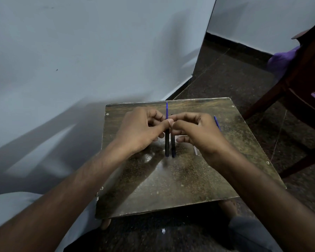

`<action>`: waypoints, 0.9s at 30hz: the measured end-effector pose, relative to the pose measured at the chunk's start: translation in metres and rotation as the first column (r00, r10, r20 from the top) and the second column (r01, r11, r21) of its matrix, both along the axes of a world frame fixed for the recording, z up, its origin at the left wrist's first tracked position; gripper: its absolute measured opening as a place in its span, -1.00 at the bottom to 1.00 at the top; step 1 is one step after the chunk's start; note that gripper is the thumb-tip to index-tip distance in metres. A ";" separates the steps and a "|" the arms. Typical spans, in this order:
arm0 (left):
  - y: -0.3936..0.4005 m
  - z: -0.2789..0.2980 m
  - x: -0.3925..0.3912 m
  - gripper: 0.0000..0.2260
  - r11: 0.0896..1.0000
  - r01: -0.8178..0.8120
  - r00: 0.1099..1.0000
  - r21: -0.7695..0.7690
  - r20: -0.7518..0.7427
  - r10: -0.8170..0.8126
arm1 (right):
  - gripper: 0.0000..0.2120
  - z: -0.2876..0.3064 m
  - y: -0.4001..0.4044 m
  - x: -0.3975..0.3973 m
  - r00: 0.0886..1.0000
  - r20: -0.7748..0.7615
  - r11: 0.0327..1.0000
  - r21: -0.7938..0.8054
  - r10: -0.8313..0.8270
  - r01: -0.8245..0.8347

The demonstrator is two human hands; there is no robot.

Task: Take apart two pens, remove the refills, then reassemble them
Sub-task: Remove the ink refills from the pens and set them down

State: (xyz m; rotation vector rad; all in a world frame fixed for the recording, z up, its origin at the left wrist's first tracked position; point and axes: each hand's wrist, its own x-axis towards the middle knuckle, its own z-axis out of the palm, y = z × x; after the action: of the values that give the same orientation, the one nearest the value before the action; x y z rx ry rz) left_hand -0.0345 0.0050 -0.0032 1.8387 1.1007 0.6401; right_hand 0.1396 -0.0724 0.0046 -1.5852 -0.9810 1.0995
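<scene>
Two dark pen barrels stand side by side on the small table (171, 180). My left hand (140, 130) grips the left barrel (167, 144), and a blue refill (166, 109) sticks up out of its top. My right hand (196, 131) pinches the top of the right barrel (173, 146), with its fingertips touching my left thumb. A second blue refill (217, 123) lies on the table behind my right hand, partly hidden by it. A small pale piece (195, 150) lies on the table under my right wrist.
The worn brown table stands on a dark speckled floor next to a pale blue wall (80, 60). A dark wooden chair (302, 91) with purple cloth on it is at the right. My knees frame the table's near edge.
</scene>
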 end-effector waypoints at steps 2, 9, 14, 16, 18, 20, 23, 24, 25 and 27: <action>-0.003 0.000 0.001 -0.87 0.999 -0.006 0.999 0.036 -0.035 0.007 | -0.88 -0.001 0.001 0.000 0.995 -0.094 0.999 -0.003 -0.039 0.038; -0.011 -0.002 0.008 -0.82 0.996 0.021 0.995 0.088 -0.098 -0.012 | -0.92 0.000 0.002 0.003 0.995 -0.065 0.997 -0.024 -0.077 0.076; -0.013 -0.003 0.010 -0.78 0.999 0.048 0.996 0.021 -0.080 -0.046 | -0.89 0.020 0.013 0.027 0.909 -0.283 0.927 0.129 -0.306 0.352; -0.013 -0.004 0.008 -0.78 0.999 0.048 0.995 0.017 -0.084 -0.046 | -0.87 0.030 0.016 0.051 0.891 -0.276 0.886 0.196 -0.361 0.420; -0.011 -0.005 0.005 -0.80 0.999 0.041 0.996 0.010 -0.075 -0.040 | -0.89 0.033 0.015 0.075 0.920 -0.031 0.898 0.209 -0.390 0.387; -0.008 -0.007 0.003 -0.86 0.998 0.041 0.999 -0.038 -0.023 -0.042 | -0.93 0.030 0.012 0.097 0.883 0.333 0.944 0.123 -0.331 0.307; -0.004 -0.011 0.002 -0.87 0.983 0.049 0.995 -0.176 0.095 -0.033 | -0.90 0.023 0.006 0.120 0.801 0.550 0.960 0.012 -0.239 0.278; -0.002 -0.011 0.002 -0.85 0.977 0.059 0.991 -0.206 0.126 -0.033 | -0.89 0.020 0.005 0.124 0.777 0.591 0.960 -0.014 -0.217 0.279; -0.001 -0.011 0.001 -0.84 0.970 0.071 0.987 -0.231 0.156 -0.035 | -0.89 0.017 0.004 0.127 0.748 0.636 0.960 -0.038 -0.191 0.277; 0.000 -0.011 0.001 -0.82 0.958 0.091 0.976 -0.273 0.215 -0.031 | -0.88 0.010 0.004 0.134 0.686 0.716 0.960 -0.082 -0.130 0.268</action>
State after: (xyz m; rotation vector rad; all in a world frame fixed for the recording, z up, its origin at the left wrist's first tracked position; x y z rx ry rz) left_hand -0.0333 0.0049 -0.0142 1.5179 0.9387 0.5916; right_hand 0.2732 -0.0689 0.0150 -2.2878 -1.1703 0.4011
